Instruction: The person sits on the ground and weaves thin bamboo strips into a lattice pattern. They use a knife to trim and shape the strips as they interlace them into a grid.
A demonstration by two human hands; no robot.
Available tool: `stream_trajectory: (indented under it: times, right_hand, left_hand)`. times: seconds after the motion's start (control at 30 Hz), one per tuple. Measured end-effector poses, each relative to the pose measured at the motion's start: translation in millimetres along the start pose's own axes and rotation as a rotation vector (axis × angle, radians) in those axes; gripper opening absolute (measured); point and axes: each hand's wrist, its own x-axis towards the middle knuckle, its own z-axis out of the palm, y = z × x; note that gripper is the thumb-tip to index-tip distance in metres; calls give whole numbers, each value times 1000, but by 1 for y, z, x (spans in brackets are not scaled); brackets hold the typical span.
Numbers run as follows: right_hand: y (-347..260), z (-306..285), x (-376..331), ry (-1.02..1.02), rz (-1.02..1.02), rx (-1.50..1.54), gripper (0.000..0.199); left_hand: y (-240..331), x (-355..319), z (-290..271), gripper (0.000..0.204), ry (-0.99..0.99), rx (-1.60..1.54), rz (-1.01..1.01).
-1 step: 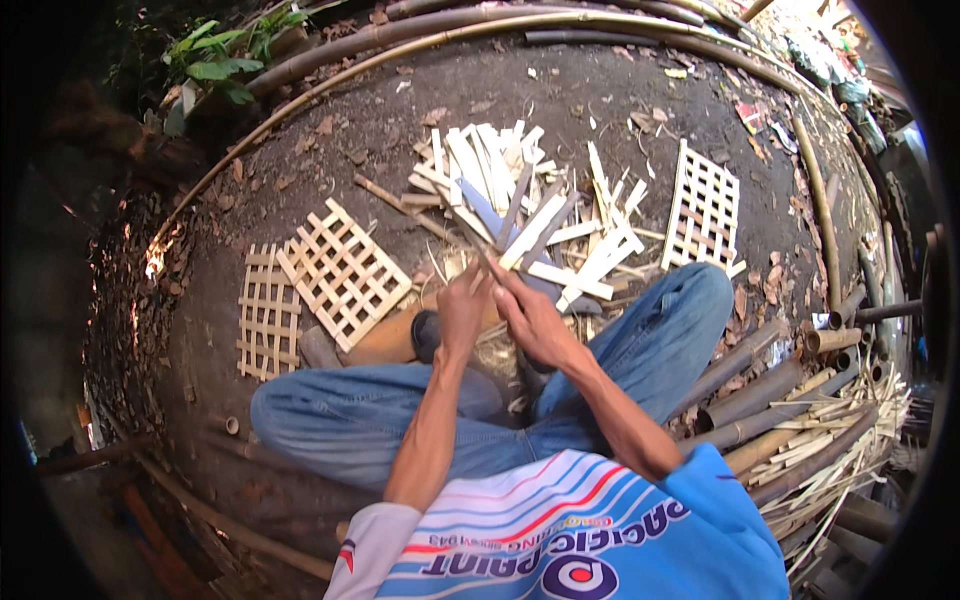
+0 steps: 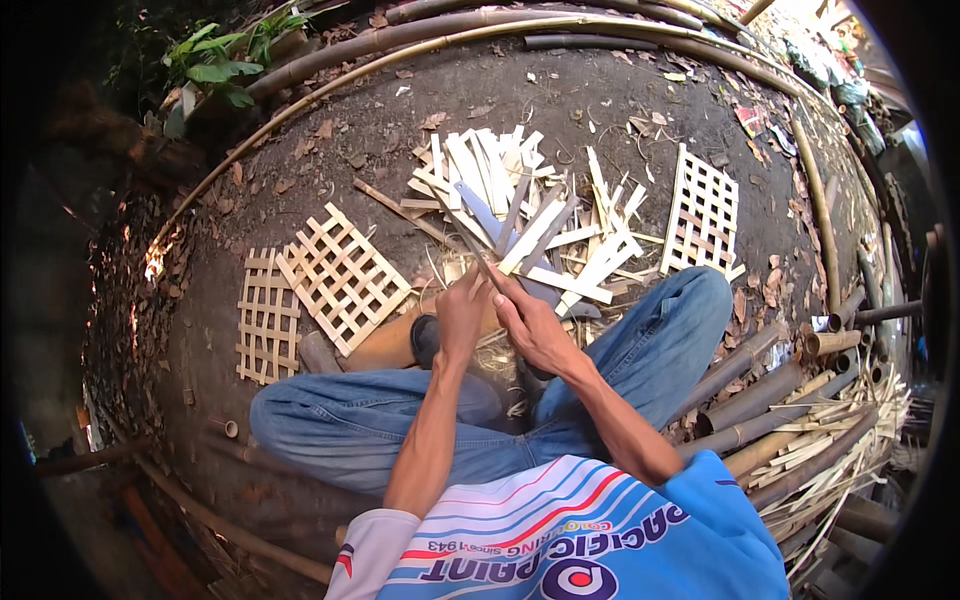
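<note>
My left hand (image 2: 461, 312) and my right hand (image 2: 537, 325) meet over the gap between my bent legs, fingers closed. A narrow, dark, blade-like piece (image 2: 482, 262) slants up and left from my right fingers. What my left fingers grip is hidden. Just beyond the hands lies a loose pile of pale split bamboo strips (image 2: 470, 165), with a flat bluish-grey piece (image 2: 482, 210) among them. Two woven bamboo lattice panels (image 2: 350, 285) overlap on the ground at the left, and a third lattice panel (image 2: 675, 225) lies at the right.
A thick tan bamboo piece (image 2: 385, 338) lies beside my foot. Cut bamboo poles (image 2: 750, 398) and a heap of thin strips (image 2: 835, 440) are at the lower right. Long poles (image 2: 400, 40) border the leaf-strewn dirt at the far side, near green leaves (image 2: 222, 70).
Both hands stay together in nearly the same place. The dark piece at my fingers shifts very slightly; the panels and pile remain as they were.
</note>
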Motion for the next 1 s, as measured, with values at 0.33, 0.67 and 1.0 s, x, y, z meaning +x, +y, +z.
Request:
stream_trajectory:
  times: [0.33,0.67,1.0]
  right_hand:
    - [6,-2,-1,-36,-12,-5,50]
    - [8,4,17,-72,-46,-57,49]
    - [25,13,6,-1,-68,-9,50]
  left_hand:
    - [0,-4,3,34,36,126,-11]
    - [-30,-5,-28,51,-274,507,-256]
    - [-39,11,-42,28,40,424,-319]
